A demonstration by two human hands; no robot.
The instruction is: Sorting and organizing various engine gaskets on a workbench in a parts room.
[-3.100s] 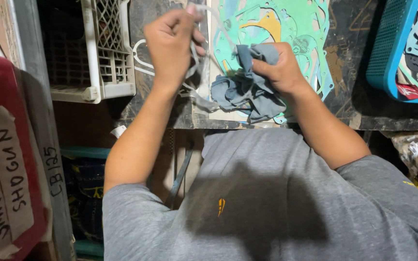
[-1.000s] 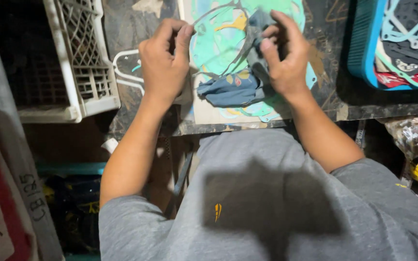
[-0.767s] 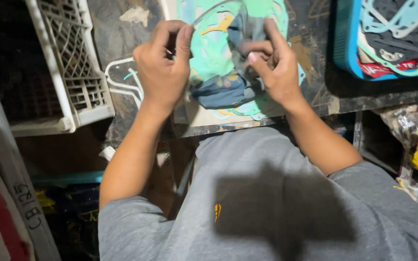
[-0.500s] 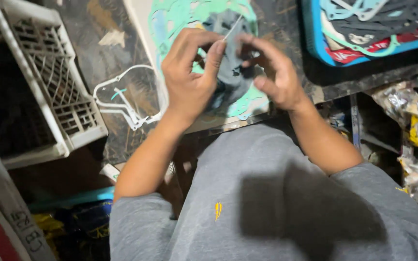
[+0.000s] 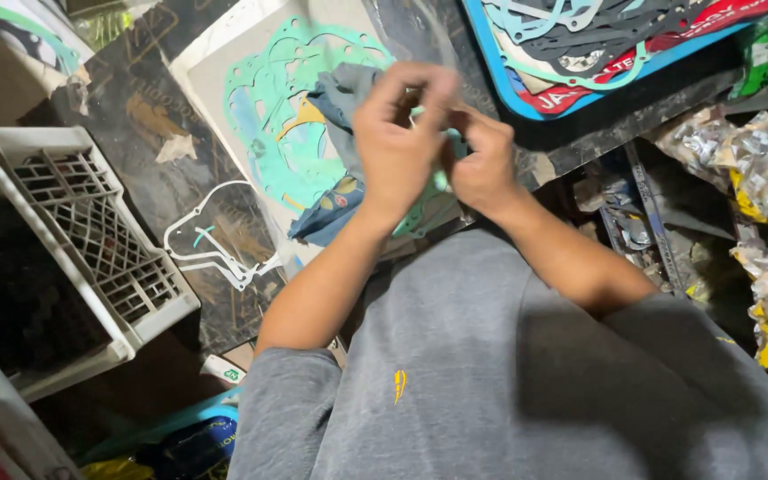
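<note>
My left hand (image 5: 397, 133) and my right hand (image 5: 484, 164) meet fingertip to fingertip above a dark workbench. Both pinch a small thin gasket piece between them; motion blur hides most of it. Just under the hands lies a crumpled blue-grey cloth (image 5: 335, 102), resting on a teal gasket (image 5: 264, 124) that sits on a pale card (image 5: 211, 76). My grey shirt fills the lower part of the view.
A white plastic crate (image 5: 91, 240) stands at the left. A thin white gasket (image 5: 215, 258) lies on the dark bench (image 5: 148, 169). A blue tray (image 5: 513, 93) holding several gaskets sits at the top right. Silver and yellow packets (image 5: 757, 178) pile up at the right.
My hands came together from either side of the cloth and now pinch one small piece between them. The view has swung, so the bench and crate appear tilted and shifted left.
</note>
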